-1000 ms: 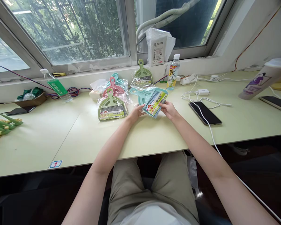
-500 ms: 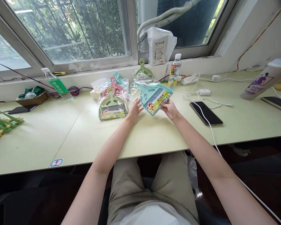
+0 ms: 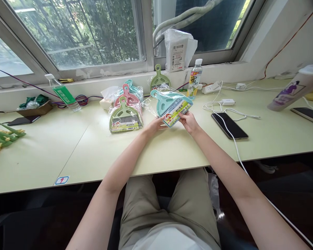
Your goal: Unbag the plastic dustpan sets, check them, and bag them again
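Note:
A light blue dustpan and brush set [image 3: 170,104], with a printed label and loose clear wrap, is held tilted above the table. My right hand [image 3: 189,122] grips its lower right edge, thumb on the label. At its lower left corner, my left hand [image 3: 156,125] pinches the edge with the thumb on top. To the left lie a green dustpan set [image 3: 125,118], a pink one [image 3: 126,93] and blue ones [image 3: 131,86] behind, overlapping in clear wrap. Another green set [image 3: 159,79] leans against the wall under the window.
A drink bottle [image 3: 194,79] stands behind my right hand. Right of it are a phone [image 3: 230,125], a white cable and charger [image 3: 226,102], and a tall cup [image 3: 294,88]. A green-labelled bottle [image 3: 64,94] leans at the left, beside a small box [image 3: 35,108].
My left hand has moved from the dustpan set's left side down and right to its lower corner. The set is nearly in the same place, its wrap slightly shifted.

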The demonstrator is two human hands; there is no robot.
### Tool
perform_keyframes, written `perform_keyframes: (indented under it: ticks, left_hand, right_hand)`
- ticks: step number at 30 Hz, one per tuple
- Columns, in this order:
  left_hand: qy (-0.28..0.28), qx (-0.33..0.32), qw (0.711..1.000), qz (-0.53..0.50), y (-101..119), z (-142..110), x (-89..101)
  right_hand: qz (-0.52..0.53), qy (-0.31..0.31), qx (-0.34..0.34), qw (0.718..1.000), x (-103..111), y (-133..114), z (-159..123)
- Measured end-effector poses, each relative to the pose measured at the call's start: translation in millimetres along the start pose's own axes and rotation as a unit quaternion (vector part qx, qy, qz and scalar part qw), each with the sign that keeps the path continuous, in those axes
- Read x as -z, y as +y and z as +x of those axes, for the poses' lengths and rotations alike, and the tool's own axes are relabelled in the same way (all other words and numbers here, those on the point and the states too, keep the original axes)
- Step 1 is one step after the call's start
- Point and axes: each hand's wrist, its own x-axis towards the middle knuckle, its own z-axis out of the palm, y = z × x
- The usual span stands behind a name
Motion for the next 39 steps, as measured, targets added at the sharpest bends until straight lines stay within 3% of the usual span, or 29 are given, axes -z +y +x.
perform_keyframes:
  ticks: [8,15,25,29,34,39]
  left_hand:
    - [0.0,0.032,0.999,-0.005,2,-1,-2.9]
    - [0.066,-0.082,0.993,-0.05,3,3,3.9]
    - [0.059,-0.06,0.996,-0.01,-7,1,-8.8]
    - [0.08,-0.065,0.995,0.012,-8,2,-8.6]
    - [0.079,-0.04,0.995,0.046,-9,2,-5.5]
    - [0.067,-0.047,0.995,0.063,-8,1,-3.6]
  right_hand:
    - [0.006,0.0,0.002,1.0,-3,-1,-1]
    - [0.004,-0.022,0.001,1.0,-7,-1,-4]
    - [-0.008,0.01,-0.018,1.0,-6,0,-3]
    - [-0.004,0.028,-0.048,0.998,-6,-1,0]
    - [0.005,0.099,-0.085,0.991,-4,2,5]
    - [-0.009,0.095,-0.094,0.991,3,4,10]
